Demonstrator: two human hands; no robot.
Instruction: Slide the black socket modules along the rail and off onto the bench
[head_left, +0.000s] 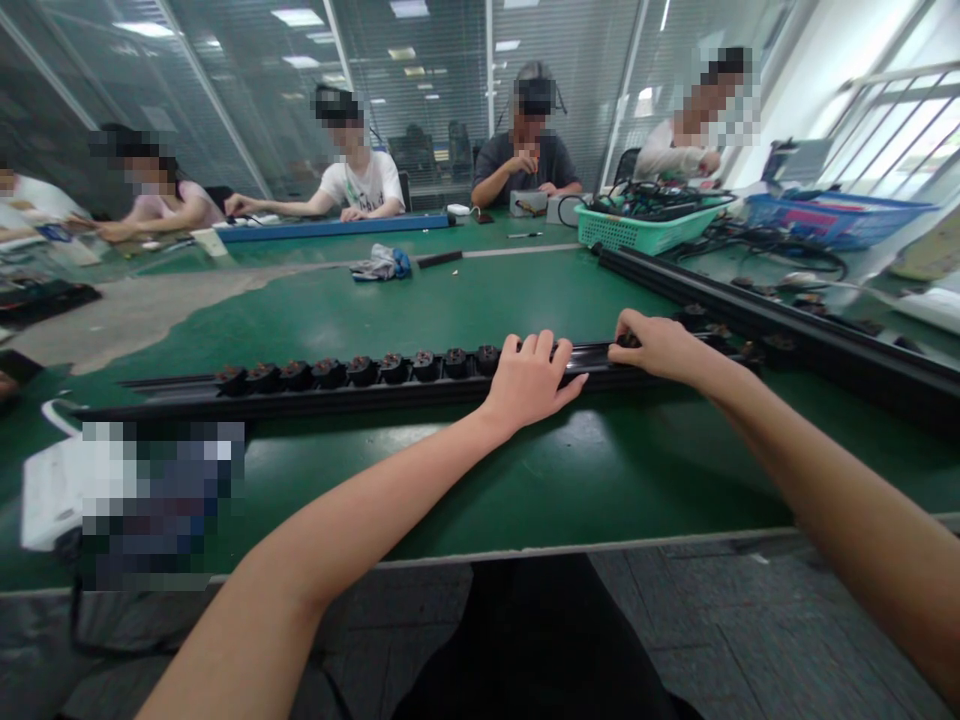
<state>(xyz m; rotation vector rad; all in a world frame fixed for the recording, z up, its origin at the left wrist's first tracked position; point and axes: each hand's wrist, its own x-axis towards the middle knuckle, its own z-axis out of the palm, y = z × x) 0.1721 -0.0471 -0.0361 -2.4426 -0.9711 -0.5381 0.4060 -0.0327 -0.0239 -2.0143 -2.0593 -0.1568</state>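
A long black rail [187, 400] lies across the green table [450, 300], with several dark round socket parts [360, 368] lined up in its channel. My left hand [529, 380] rests palm down on the rail just right of the last socket, fingers curled over its far edge. My right hand [656, 345] sits further right on the same rail, fingers pinched on a small dark part in the channel.
A second black rail [787, 325] runs diagonally at the right. Behind it stand a green basket [637, 232] of cables and a blue basket [832, 215]. Several people sit working along the far edge. A rag [382, 263] lies mid-table.
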